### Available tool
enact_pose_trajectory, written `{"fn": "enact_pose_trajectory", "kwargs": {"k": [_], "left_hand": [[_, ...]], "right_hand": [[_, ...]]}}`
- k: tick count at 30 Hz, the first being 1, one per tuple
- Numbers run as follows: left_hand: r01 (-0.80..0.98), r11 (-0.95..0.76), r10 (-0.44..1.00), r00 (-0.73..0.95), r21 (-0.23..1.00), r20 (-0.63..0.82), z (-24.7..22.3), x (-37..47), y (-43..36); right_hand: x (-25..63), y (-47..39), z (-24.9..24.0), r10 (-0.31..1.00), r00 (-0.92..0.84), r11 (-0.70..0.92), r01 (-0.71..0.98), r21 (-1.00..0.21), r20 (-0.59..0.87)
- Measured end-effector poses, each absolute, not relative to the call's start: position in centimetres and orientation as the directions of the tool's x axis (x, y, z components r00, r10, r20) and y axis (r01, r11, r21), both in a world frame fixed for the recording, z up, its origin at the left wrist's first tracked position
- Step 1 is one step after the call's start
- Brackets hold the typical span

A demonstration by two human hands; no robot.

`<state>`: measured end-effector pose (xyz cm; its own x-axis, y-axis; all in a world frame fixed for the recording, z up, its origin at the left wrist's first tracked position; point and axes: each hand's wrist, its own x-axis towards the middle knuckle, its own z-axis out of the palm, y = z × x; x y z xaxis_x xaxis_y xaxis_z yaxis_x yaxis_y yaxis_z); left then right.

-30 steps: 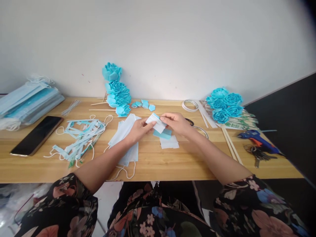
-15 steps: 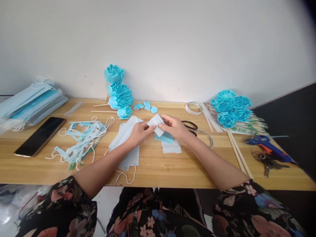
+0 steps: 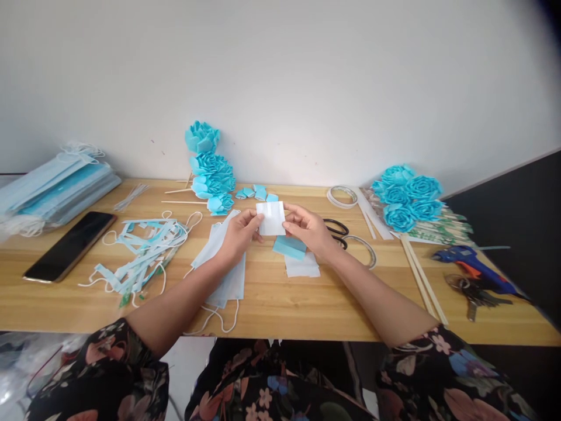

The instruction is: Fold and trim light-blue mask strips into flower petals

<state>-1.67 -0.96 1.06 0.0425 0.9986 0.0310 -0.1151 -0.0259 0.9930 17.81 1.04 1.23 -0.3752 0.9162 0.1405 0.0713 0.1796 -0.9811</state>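
"While you hold the white square up in front of you, which hand has it?"

"Both of yours do. Your left hand pinches its left edge with the thumb in front, and your right hand pinches the right edge, a little lower down. Neither is open, though the fingers behind the sheet are partly hidden from you."

"Does it have a long axis you can go by?"

"None you could trust. It looks about as wide as it is tall, its side edges run nearly straight away from you, and its white face is towards you. It sits between your two hands, reached equally well from either."

"And the blue piece?"

"That one lies on your side of the square, off to the right, just beside your right fingertips, so your right hand is clearly the nearer. Its long axis runs crosswise to you, with the right end slanting slightly your way. It overlaps the loose white piece, which shows on your side of it, on the table."

"What flanks your hands?"

"Flat masks lie partly under your left hand and forearm; black loop handles are just beyond your right."
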Motion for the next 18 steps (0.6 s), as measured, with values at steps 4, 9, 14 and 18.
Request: {"fn": "enact_pose_trajectory", "kwargs": {"k": [4, 9, 14, 18], "left_hand": [[-0.083, -0.009, 0.995, 0.097, 0.997, 0.017, 1.26, -1.65, -1.04], [0.077, -0.049, 0.988, 0.147, 0.996, 0.038, 1.24, -1.57, -1.34], [0.14, -0.08, 0.988, 0.143, 0.987, 0.06, 1.56, -1.62, -1.39], [0.096, -0.101, 0.992, 0.091, 0.99, 0.092, 1.54, -1.82, -1.09]], "right_hand": [[17.78, 0.79, 1.77, 0.906, -0.414, 0.135, 0.091, -0.987, 0.086], [17.83, 0.64, 1.85, 0.895, -0.442, 0.091, 0.057, -0.994, 0.056], [18.07, 0.85, 1.33, 0.925, -0.369, 0.17, 0.171, -0.971, 0.097], [17.98, 0.68, 1.66, 0.925, -0.352, 0.226, 0.201, -0.953, 0.145]]}}
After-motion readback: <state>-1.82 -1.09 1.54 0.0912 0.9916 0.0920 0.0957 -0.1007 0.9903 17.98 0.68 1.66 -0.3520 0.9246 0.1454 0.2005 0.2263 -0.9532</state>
